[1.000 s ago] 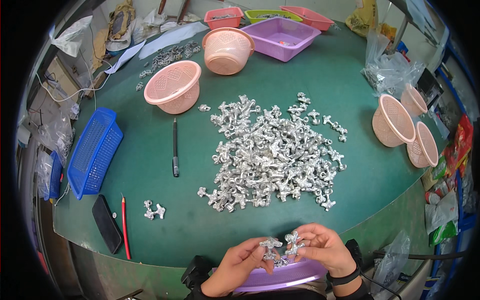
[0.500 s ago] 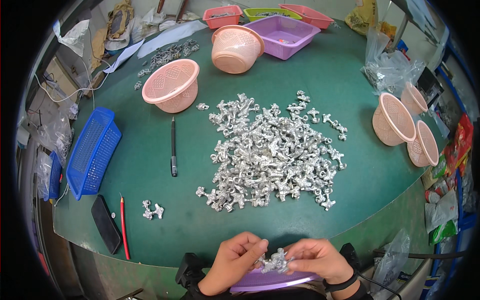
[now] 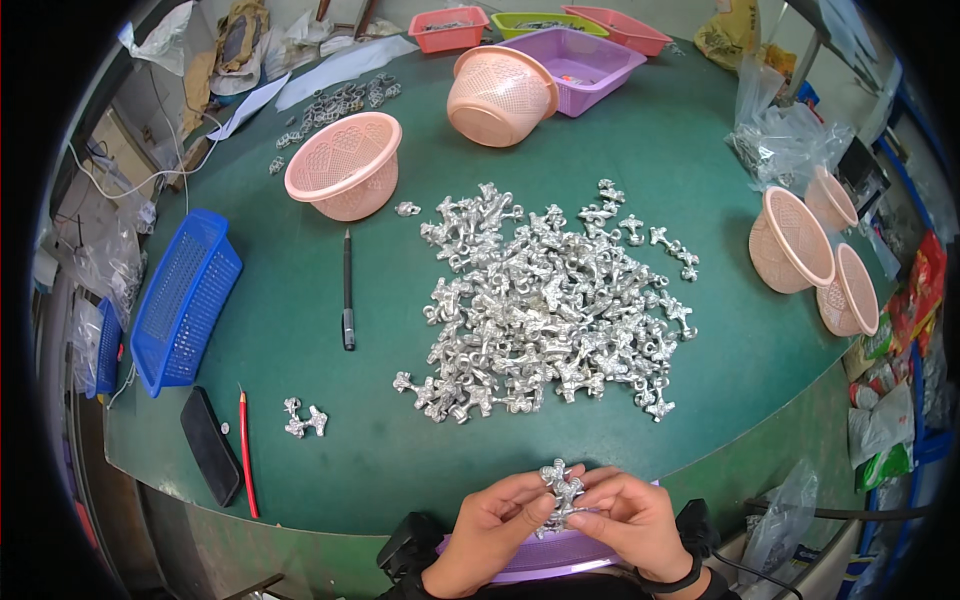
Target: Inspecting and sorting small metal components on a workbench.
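Between my two hands, low in the head view, is a small silvery cast metal piece [image 3: 563, 490] with rounded, knobbly ends. My left hand [image 3: 500, 520] pinches it from the left with thumb and fingers. From the right my right hand [image 3: 632, 520] grips the same piece, its thumb against the lower part. A purple basket [image 3: 570, 556] lies below both hands at the table edge, largely covered by them. Farther off spreads a big pile of similar silvery metal pieces [image 3: 555, 310]. A few of these pieces [image 3: 305, 419] lie apart at the left.
A black pen [image 3: 348, 295], red pencil [image 3: 246, 460] and dark phone [image 3: 210, 445] lie to the left, near a blue basket [image 3: 185, 300]. Pink baskets [image 3: 345, 170] stand behind the pile and at the right [image 3: 790, 240]. A purple tray [image 3: 590, 75] sits at the back.
Both hands have turned the metal piece more upright and raised it slightly. My left hand has shifted to the right, closer to my right hand. The far pink basket appears further right.
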A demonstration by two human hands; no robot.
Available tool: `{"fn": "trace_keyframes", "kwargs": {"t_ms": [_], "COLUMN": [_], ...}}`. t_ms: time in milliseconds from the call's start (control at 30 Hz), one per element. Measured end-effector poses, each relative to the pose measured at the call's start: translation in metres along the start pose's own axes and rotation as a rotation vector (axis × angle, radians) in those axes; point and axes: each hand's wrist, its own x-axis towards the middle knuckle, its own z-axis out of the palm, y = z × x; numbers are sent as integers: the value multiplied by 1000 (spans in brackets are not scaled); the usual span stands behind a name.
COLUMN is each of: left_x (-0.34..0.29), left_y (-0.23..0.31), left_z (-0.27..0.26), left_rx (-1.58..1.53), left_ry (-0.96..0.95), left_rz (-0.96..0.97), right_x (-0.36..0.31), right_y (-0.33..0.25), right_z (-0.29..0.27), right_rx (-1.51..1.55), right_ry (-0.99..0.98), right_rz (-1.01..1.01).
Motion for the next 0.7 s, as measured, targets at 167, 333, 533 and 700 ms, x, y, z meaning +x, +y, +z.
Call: {"fn": "trace_keyframes", "kwargs": {"t_ms": [167, 333, 533, 700], "left_x": [0, -1, -3, -7], "left_y": [-8, -3, 4, 5], "left_z": [-8, -3, 0, 2], "left_rx": [-70, -48, -179, 11], "left_ry": [7, 17, 68, 116], "left_rz": [-14, -14, -45, -71], "right_x": [-4, -4, -7, 1], "right_y": [-6, -12, -10, -16], "right_z": [8, 8, -3, 0], "right_rx": [-93, -162, -217, -167], "right_ry": [165, 173, 185, 241], "right_rz": [-52, -27, -158, -161]}}
